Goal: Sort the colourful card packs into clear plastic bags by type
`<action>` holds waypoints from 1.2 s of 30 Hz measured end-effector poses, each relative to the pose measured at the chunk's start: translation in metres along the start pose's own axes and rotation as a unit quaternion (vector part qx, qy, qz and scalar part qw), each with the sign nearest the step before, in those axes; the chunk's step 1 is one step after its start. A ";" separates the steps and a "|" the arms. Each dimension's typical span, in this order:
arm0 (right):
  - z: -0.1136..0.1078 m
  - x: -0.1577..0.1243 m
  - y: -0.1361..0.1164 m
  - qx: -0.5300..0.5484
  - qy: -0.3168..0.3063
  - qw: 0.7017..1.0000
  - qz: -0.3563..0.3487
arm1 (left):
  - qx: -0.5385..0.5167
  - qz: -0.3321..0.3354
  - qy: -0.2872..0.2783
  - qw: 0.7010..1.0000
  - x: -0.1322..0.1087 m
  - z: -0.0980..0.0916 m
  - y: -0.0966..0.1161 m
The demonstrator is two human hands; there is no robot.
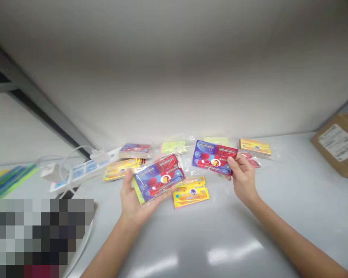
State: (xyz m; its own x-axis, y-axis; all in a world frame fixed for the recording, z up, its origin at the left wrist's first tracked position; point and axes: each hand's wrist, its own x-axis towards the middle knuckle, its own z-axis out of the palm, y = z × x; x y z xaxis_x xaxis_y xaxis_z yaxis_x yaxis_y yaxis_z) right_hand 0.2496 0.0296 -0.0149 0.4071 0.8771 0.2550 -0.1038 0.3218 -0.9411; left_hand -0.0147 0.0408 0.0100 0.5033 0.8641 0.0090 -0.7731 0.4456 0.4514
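My left hand is closed round a clear plastic packet of cards, its top card blue and red, with a green edge showing at the left. Between the thumb and fingers of my right hand is a blue and red card, raised above the table. Several yellow cards lie loosely stacked on the table between and below my hands. Behind the right hand, a red packet is partly hidden.
Along the back wall lie a blue-red packet, a green packet and yellow packets. A white power strip with plugs and cables sits left. A cardboard box stands right. The lower left corner is pixelated.
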 end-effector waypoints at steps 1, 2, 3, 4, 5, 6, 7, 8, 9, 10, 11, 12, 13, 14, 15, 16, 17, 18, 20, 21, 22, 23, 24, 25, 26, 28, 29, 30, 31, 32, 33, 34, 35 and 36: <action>0.000 -0.001 0.000 -0.005 0.013 1.000 -0.016 | 0.002 -0.002 -0.006 1.000 0.000 0.000 0.000; -0.001 -0.001 0.000 -0.004 0.029 0.999 -0.034 | 0.004 -0.001 -0.016 1.000 0.000 0.000 0.000; -0.001 -0.002 0.000 0.001 0.044 0.998 -0.051 | 0.007 0.000 -0.023 1.000 0.000 0.001 0.000; -0.002 -0.002 0.000 0.007 0.053 0.997 -0.064 | 0.009 0.001 -0.030 1.000 0.000 0.001 0.000; -0.002 -0.003 -0.001 0.011 0.055 0.996 -0.070 | 0.012 -0.002 -0.035 0.999 0.000 0.002 0.000; -0.002 -0.003 -0.001 0.010 0.051 0.996 -0.068 | 0.014 -0.003 -0.038 0.999 0.000 0.003 -0.001; -0.002 -0.003 -0.001 0.001 0.041 0.997 -0.059 | 0.015 -0.001 -0.041 0.999 0.000 0.003 -0.001; -0.001 -0.003 -0.001 -0.011 0.030 0.998 -0.046 | 0.016 -0.002 -0.040 0.999 0.000 0.003 -0.001; -0.001 -0.003 -0.001 -0.022 0.022 0.999 -0.031 | 0.016 -0.001 -0.042 0.999 0.000 0.003 0.000; -0.001 -0.003 -0.001 -0.028 0.013 0.999 -0.011 | 0.016 -0.001 -0.043 0.999 0.000 0.003 0.000; 0.000 -0.003 -0.001 -0.028 0.002 1.000 0.010 | 0.016 0.000 -0.038 0.999 0.000 0.003 0.000; 0.000 -0.002 0.000 -0.022 -0.009 0.999 0.031 | 0.016 0.002 -0.035 0.999 0.000 0.003 0.000; 0.000 -0.001 0.000 -0.015 -0.021 0.998 0.049 | 0.016 -0.001 -0.030 0.999 0.000 0.003 0.000; 0.000 -0.001 0.000 -0.007 -0.035 0.997 0.066 | 0.017 -0.004 -0.026 1.000 0.000 0.002 0.000; 0.001 0.000 0.000 -0.002 -0.049 0.996 0.079 | 0.017 -0.004 -0.024 1.000 0.001 0.002 0.000; 0.001 0.000 -0.001 -0.001 -0.061 0.994 0.087 | 0.016 -0.003 -0.024 1.000 0.001 0.002 -0.001; 0.001 0.000 -0.001 -0.001 -0.073 0.993 0.095 | 0.016 -0.004 -0.024 1.000 0.001 0.002 -0.001; 0.002 -0.001 -0.002 0.002 -0.087 0.991 0.105 | 0.017 -0.006 -0.023 1.000 0.001 0.002 -0.001; 0.003 -0.002 -0.003 0.015 -0.113 0.985 0.129 | 0.019 -0.015 -0.010 1.000 0.000 0.003 -0.002; 0.003 -0.003 -0.003 0.026 -0.121 0.982 0.140 | 0.019 -0.019 -0.002 1.000 0.000 0.004 -0.002; 0.004 -0.003 -0.003 0.038 -0.126 0.980 0.148 | 0.019 -0.024 0.005 1.000 -0.001 0.004 -0.002; 0.004 -0.004 -0.004 0.049 -0.126 0.979 0.153 | 0.018 -0.028 0.010 0.999 -0.001 0.004 -0.003; 0.004 -0.004 -0.004 0.057 -0.121 0.979 0.154 | 0.016 -0.028 0.012 0.999 -0.002 0.005 -0.003; 0.004 -0.004 -0.004 0.062 -0.117 0.979 0.153 | 0.015 -0.025 0.012 0.999 -0.002 0.005 -0.004; 0.003 -0.004 -0.003 0.066 -0.113 0.980 0.149 | 0.014 -0.024 0.011 1.000 -0.002 0.005 -0.004; 0.002 -0.003 -0.002 0.070 -0.103 0.982 0.141 | 0.012 -0.024 0.011 1.000 -0.002 0.005 -0.005; 0.001 -0.002 -0.002 0.072 -0.096 0.983 0.138 | 0.010 -0.025 0.010 1.000 -0.002 0.005 -0.005; 0.001 -0.001 -0.001 0.073 -0.089 0.984 0.138 | 0.009 -0.025 0.006 1.000 -0.001 0.005 -0.005; 0.000 -0.001 -0.001 0.072 -0.083 0.984 0.140 | 0.009 -0.027 0.003 1.000 -0.001 0.005 -0.005; 0.000 0.000 -0.001 0.070 -0.080 0.984 0.144 | 0.010 -0.031 0.001 0.999 -0.001 0.005 -0.004; 0.000 0.000 -0.002 0.067 -0.081 0.983 0.150 | 0.011 -0.035 -0.001 0.999 -0.001 0.005 -0.004; 0.001 0.000 -0.003 0.063 -0.087 0.982 0.156 | 0.013 -0.038 -0.003 0.999 -0.002 0.005 -0.004; 0.001 -0.001 -0.003 0.059 -0.096 0.980 0.161 | 0.014 -0.042 -0.005 0.999 -0.002 0.006 -0.004; 0.002 -0.001 -0.004 0.054 -0.109 0.979 0.166 | 0.015 -0.046 -0.004 0.999 -0.002 0.006 -0.004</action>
State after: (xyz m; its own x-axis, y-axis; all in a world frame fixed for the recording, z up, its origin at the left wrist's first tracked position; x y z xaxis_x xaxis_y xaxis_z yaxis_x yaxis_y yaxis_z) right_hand 0.2475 0.0279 -0.0108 0.1331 0.9911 -0.0096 -0.2973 0.0307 -0.9543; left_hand -0.0103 0.0355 0.0137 0.5756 0.8173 -0.0267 -0.7111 0.5164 0.4771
